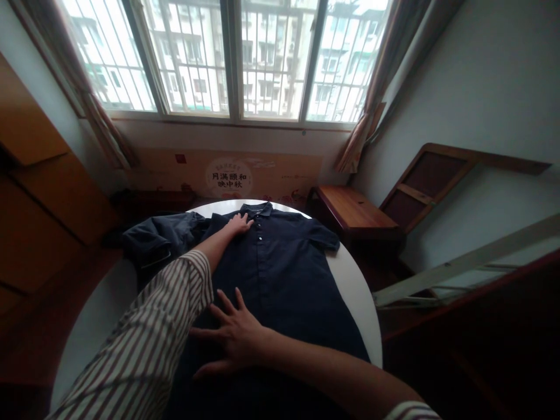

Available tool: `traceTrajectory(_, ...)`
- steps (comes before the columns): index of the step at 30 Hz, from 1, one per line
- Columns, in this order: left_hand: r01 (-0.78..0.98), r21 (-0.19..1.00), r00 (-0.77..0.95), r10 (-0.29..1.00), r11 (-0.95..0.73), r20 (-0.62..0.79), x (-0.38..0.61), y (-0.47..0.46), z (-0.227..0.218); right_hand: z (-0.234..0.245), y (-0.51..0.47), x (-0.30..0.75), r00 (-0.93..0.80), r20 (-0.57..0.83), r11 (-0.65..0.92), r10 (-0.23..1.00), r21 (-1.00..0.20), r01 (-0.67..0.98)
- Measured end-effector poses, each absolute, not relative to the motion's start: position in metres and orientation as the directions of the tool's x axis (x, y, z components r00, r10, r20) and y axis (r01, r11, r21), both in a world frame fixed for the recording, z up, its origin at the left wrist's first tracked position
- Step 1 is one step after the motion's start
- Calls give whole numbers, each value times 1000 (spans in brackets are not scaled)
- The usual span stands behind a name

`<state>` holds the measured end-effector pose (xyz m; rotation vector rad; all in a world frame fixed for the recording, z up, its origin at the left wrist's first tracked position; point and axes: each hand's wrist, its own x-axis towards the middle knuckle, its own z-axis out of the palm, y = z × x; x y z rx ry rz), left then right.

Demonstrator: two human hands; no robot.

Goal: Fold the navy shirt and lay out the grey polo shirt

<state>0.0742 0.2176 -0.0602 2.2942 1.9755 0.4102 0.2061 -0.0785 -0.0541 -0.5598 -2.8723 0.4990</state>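
Observation:
A dark navy short-sleeved shirt (289, 274) lies spread front side up, its collar at the far end and its button placket running towards me. My left hand (239, 223) rests on the shirt just below the collar, fingers stretched out beside the top buttons. Nearer to me, my right hand (238, 335) lies flat on the lower part of the shirt with its fingers spread wide. Neither hand holds anything. My left forearm, in a striped sleeve, covers much of the shirt's left side.
Beneath the shirt is a round white table (354, 286). A crumpled dark garment (164, 233) lies on its left side. A low wooden stool-like table (356, 207) stands beyond at the right, near a leaning wooden frame (424, 181). A printed cardboard panel (280, 172) lines the wall under the window.

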Motion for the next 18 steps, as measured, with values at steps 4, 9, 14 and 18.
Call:
traceTrajectory(4, 967, 239, 64, 994, -85, 93, 76, 234, -69, -53, -98, 208, -937, 110, 901, 331, -331, 280)
traceTrajectory(9, 964, 257, 47, 996, -65, 75, 78, 235, -63, -68, -141, 204, -968, 172, 970, 182, -193, 149)
traceTrajectory(14, 954, 237, 151, 978, -182, 143, 93, 183, -54, -49, -123, 220, -968, 239, 926, 81, -378, -16)
traceTrajectory(18, 907, 188, 357, 924, -378, 133, 100, 94, -68, -14, -25, 291, -540, 179, 530, 823, -585, 614)
